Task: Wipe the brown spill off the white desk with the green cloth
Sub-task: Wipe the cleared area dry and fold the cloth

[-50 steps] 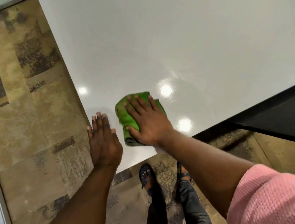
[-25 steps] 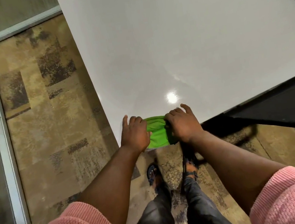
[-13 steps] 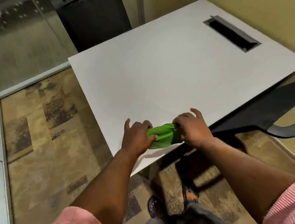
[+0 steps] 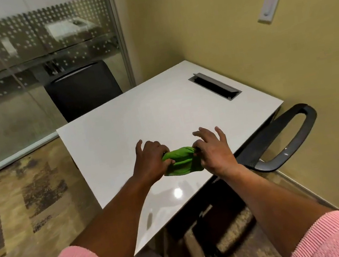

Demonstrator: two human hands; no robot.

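Note:
The green cloth (image 4: pixel 182 161) is bunched up between both hands, held just above the white desk (image 4: pixel 124 131) near its middle. My left hand (image 4: pixel 149 162) pinches its left end, thumb and fingers closed on the fabric. On the other end my right hand (image 4: pixel 214 151) grips with thumb and forefinger, the other fingers spread. No brown spill shows on the desk surface; a small grey smudge (image 4: pixel 149 220) lies near the front edge.
A cable slot (image 4: pixel 214 86) is cut into the desk's far right. One black chair (image 4: pixel 81 89) stands behind the desk, another chair's armrest (image 4: pixel 287 139) pokes out at the right. Yellow walls close the corner; a glass partition (image 4: pixel 20 74) runs along the left.
The view has lifted from straight down to across the room. The cloth went from pressed flat under my right hand at the desk edge to bunched and lifted between both hands.

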